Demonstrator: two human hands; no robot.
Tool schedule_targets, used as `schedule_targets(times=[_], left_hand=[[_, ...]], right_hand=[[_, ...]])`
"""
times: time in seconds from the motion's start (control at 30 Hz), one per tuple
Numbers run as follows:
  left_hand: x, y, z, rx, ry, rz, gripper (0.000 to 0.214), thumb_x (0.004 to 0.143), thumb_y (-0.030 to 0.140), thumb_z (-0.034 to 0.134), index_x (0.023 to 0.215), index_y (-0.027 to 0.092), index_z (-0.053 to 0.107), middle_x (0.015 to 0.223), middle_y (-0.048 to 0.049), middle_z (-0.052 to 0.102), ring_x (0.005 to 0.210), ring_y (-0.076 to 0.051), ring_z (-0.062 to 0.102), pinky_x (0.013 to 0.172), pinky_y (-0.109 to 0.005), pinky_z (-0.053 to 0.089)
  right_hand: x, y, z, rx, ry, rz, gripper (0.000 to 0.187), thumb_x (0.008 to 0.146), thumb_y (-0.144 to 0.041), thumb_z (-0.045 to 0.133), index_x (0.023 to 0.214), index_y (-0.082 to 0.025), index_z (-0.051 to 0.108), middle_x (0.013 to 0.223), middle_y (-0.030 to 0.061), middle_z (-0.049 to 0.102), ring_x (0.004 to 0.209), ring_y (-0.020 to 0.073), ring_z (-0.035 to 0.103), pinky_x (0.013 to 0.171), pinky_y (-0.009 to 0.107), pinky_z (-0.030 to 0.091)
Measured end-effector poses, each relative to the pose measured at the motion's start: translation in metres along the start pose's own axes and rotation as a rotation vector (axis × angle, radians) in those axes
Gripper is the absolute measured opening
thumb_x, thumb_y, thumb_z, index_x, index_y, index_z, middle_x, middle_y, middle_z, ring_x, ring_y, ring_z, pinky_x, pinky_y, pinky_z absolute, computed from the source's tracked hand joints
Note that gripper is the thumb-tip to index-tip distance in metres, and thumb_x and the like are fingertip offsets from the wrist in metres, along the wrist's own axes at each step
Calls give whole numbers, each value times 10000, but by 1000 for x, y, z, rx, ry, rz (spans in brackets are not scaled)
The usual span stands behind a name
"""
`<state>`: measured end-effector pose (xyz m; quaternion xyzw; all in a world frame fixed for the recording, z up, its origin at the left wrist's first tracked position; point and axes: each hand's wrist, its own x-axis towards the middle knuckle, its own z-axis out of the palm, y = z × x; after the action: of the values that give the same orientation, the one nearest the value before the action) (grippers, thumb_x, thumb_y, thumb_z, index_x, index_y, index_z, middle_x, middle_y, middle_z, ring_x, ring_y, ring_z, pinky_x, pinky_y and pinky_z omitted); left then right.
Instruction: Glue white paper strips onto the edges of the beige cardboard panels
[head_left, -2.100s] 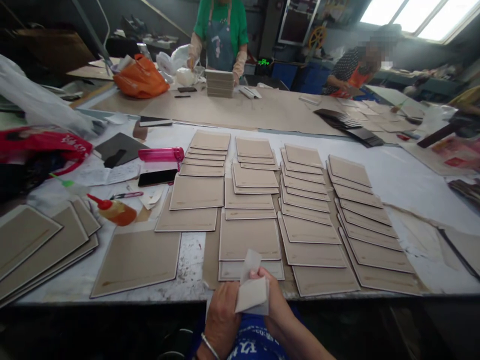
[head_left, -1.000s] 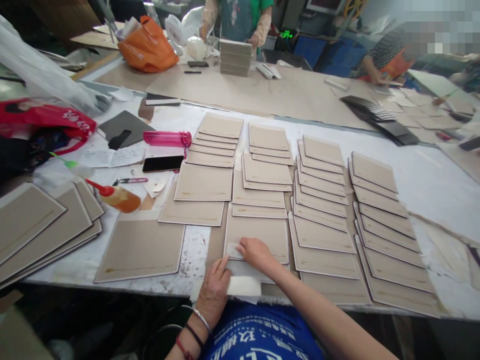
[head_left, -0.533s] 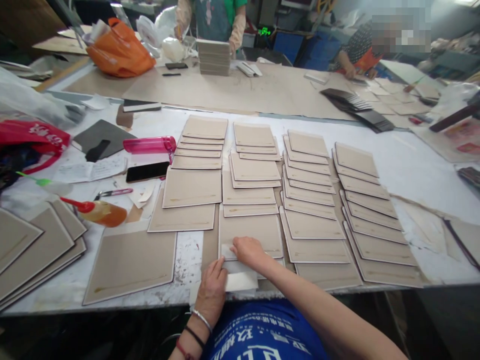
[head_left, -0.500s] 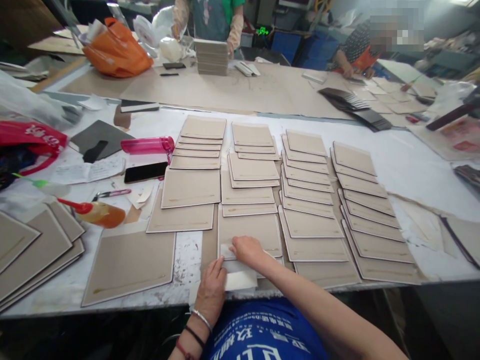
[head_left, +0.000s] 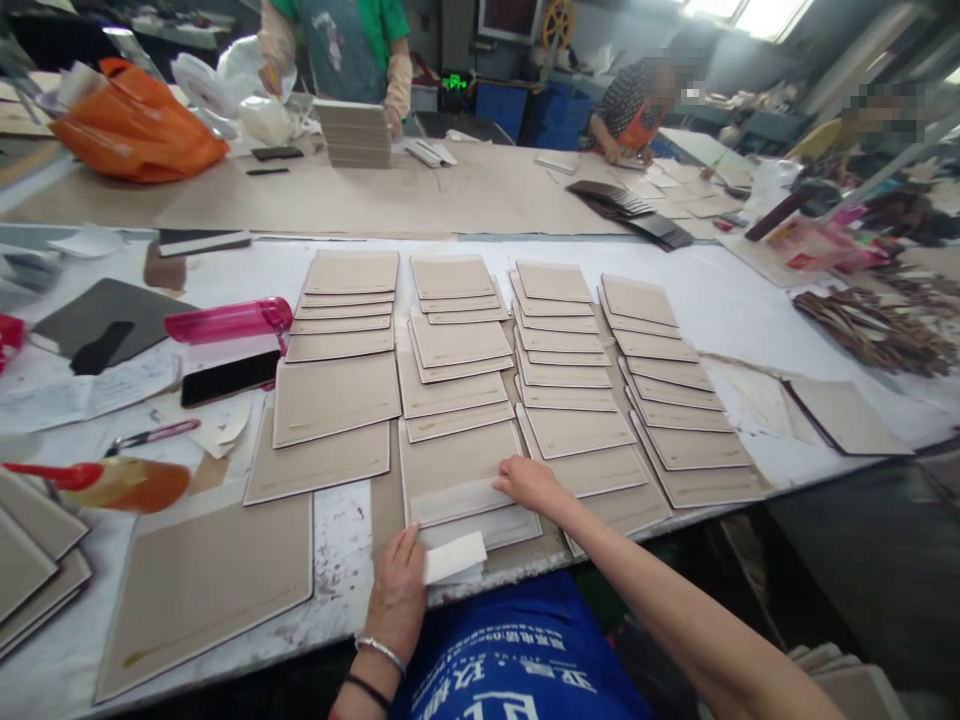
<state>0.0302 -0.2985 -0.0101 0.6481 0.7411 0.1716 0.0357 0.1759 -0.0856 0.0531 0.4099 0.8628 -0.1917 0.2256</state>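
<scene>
My left hand [head_left: 400,582] is at the near edge of the table, fingertips on the lower left corner of a beige board [head_left: 459,458]. Several cream paper strips [head_left: 456,558] stick out from under its thumb side, apparently held there. A pale strip [head_left: 455,502] lies along the lower edge of that board. My right hand [head_left: 531,486] is closed, its curled fingertips at the strip's right end. The fingertips' undersides are hidden. Overlapping beige boards [head_left: 567,432], many with a brownish glue line, lie in columns around my hands.
To the left are a glue bottle [head_left: 135,484], a pen [head_left: 154,436], a black phone [head_left: 229,378] and a pink case [head_left: 227,321]. Across the table, a person stands by a stack of boards [head_left: 354,135] near an orange bag [head_left: 135,120]. Another person sits farther right.
My right hand has moved right along the strip, from its left end to its right end. My left hand stays by the board's corner. The camera view has swung to the right.
</scene>
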Motion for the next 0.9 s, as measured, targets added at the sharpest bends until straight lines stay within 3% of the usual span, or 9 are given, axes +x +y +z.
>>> schedule_targets(times=[0.33, 0.7, 0.9], left_hand=[[0, 3, 3, 1, 67, -11, 399, 599, -79, 311, 798, 159, 563, 1076, -96, 582, 1013, -211, 506, 826, -378, 502], [-1, -1, -1, -20, 54, 38, 353, 663, -44, 345, 845, 157, 570, 1101, -115, 570, 1017, -219, 512, 830, -384, 507], [0, 3, -2, -35, 75, -4, 341, 691, -38, 334, 847, 161, 563, 1100, -121, 573, 1016, -226, 517, 838, -405, 502]], right_hand=[[3, 0, 10, 18, 82, 24, 256, 783, -377, 528, 927, -181, 609, 968, 101, 618, 942, 224, 567, 737, 301, 421], [3, 2, 13, 20, 83, 7, 220, 781, -358, 547, 904, -185, 607, 940, 83, 620, 925, 208, 563, 729, 286, 418], [0, 1, 15, 16, 109, -14, 208, 784, -345, 555, 899, -179, 603, 936, 85, 613, 919, 209, 559, 718, 282, 417]])
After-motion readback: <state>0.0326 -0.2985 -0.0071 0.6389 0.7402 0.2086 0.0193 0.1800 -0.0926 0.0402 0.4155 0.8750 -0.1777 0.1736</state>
